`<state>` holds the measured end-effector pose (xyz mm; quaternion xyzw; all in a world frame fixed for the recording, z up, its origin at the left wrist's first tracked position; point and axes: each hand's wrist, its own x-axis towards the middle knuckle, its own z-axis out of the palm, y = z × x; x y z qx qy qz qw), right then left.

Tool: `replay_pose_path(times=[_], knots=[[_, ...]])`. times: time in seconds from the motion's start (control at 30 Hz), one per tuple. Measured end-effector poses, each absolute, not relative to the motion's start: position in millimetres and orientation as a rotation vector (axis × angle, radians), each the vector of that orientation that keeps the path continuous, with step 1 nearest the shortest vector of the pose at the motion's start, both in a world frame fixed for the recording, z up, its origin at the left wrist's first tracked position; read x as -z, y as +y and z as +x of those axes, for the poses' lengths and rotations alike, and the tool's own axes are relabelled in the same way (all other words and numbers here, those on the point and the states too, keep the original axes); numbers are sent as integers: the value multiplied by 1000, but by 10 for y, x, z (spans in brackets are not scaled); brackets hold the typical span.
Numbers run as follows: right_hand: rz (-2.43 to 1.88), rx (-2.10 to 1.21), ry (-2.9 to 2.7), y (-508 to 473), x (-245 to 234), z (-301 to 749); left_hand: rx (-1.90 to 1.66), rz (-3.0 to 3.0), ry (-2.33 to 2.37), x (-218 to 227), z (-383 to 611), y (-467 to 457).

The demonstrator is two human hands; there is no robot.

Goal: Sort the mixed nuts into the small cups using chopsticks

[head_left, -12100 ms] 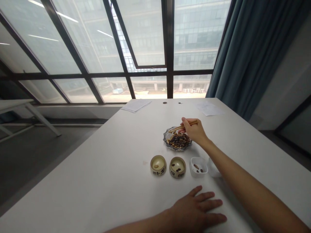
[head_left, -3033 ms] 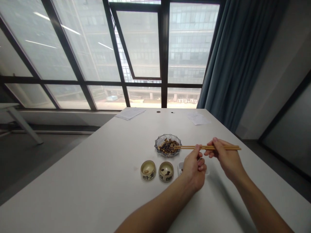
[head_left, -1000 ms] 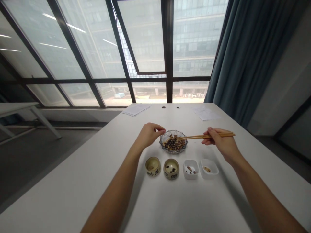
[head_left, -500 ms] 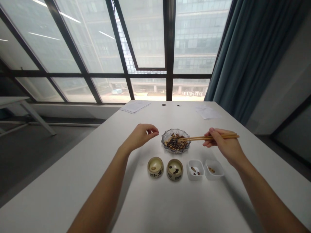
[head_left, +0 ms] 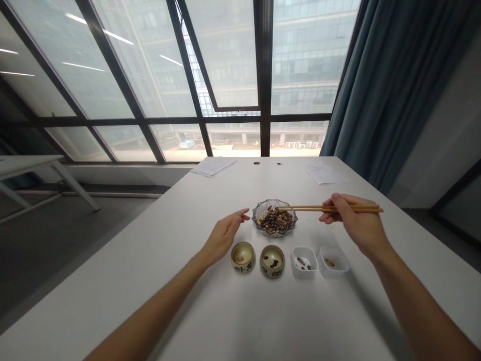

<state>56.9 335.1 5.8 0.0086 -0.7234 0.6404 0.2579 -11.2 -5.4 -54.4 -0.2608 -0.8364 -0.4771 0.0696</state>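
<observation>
My right hand [head_left: 353, 216] is closed on a pair of wooden chopsticks [head_left: 311, 208], whose tips reach over the far part of a clear scalloped glass bowl [head_left: 258, 225]. Mixed dark and pale seeds and nuts [head_left: 276, 220] fill that bowl. Just left of its rim is my left hand [head_left: 224, 233], fingers stretched out and holding nothing. Nearer me stand two small ceramic cups: the left cup [head_left: 243, 268] has one pale piece inside, the right cup [head_left: 272, 272] several dark seeds. Beside them, a square white plastic dish [head_left: 303, 271] and another plastic dish [head_left: 334, 269] hold a few pieces each.
All this stands on a long white table [head_left: 188, 311]. At its far end lie papers on the left [head_left: 213, 166] and a paper sheet on the right [head_left: 325, 174]. Beyond are windows and a blue curtain [head_left: 372, 100]; another white table [head_left: 30, 165] is at left.
My left hand has come lower and its curled fingers have straightened beside the glass bowl. The chopstick tips have shifted from the bowl's middle toward its far side.
</observation>
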Motion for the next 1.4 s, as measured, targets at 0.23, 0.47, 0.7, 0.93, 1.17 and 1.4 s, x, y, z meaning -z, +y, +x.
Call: replay_pose_path(times=[0.23,0.47,0.7,0.93,1.17,1.4], knots=[[7,-1738,-1916,3415,-51,571,1562,-870,-2634,1060,122,-379],[-42,-1791,-1861,3271,10,508,1741,-693,-2669,1352,247,-481],[-33,-1848,-1872,3202,114,474,1732,-781,-2622,1410,297,-468],[125,-1989,-2034,2904,295,329,1613,-693,-2653,1394,341,-382],[169,-1985,-2150,2647,438,18,1639,-701,-2590,1431,359,-358],[95,-1986,-2127,2571,505,-129,1611,-710,-2615,1455,341,-363]])
